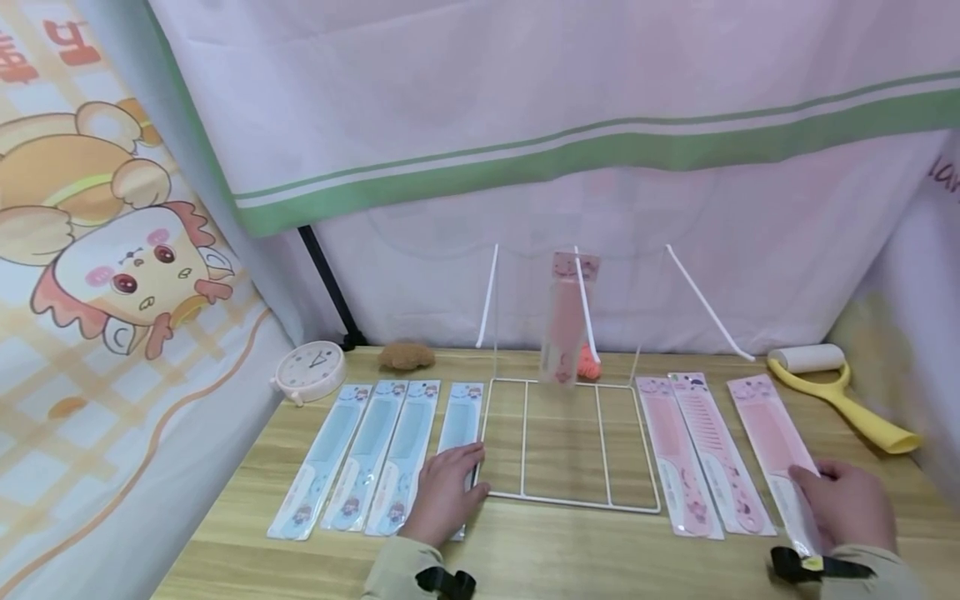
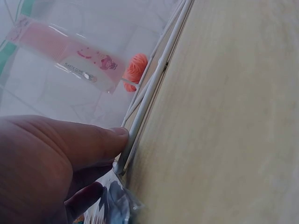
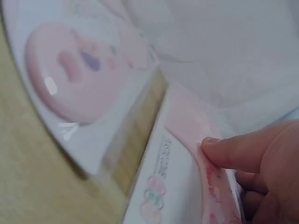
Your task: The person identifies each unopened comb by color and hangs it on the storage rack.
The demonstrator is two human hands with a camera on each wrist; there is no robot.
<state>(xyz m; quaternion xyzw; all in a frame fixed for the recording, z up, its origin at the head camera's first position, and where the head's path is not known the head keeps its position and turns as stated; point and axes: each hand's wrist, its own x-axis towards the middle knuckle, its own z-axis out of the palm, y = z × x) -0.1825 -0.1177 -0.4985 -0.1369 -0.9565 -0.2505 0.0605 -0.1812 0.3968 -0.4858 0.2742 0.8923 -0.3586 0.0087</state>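
Observation:
My left hand (image 1: pixel 446 487) holds the front left corner of a white wire display rack (image 1: pixel 558 501), with the thumb against the wire in the left wrist view. Partly under that hand lies a packaged blue comb (image 1: pixel 461 417). Over at the right, my right hand (image 1: pixel 851 504) pinches the edge of a packaged pink comb (image 1: pixel 768 421); the right wrist view shows the thumb on its front. Another packaged pink comb (image 1: pixel 566 317) hangs from the rack's middle prong. Two more pink comb packs (image 1: pixel 678 458) lie between the rack and my right hand.
Several packaged blue combs (image 1: pixel 401 458) lie in a row at the left. Along the back stand a round pink clock (image 1: pixel 310 371), a fuzzy brown object (image 1: pixel 406 357) and a coral-coloured ridged object (image 1: pixel 588 364). A yellow-handled lint roller (image 1: pixel 810 358) lies back right. Cloth curtains surround the table.

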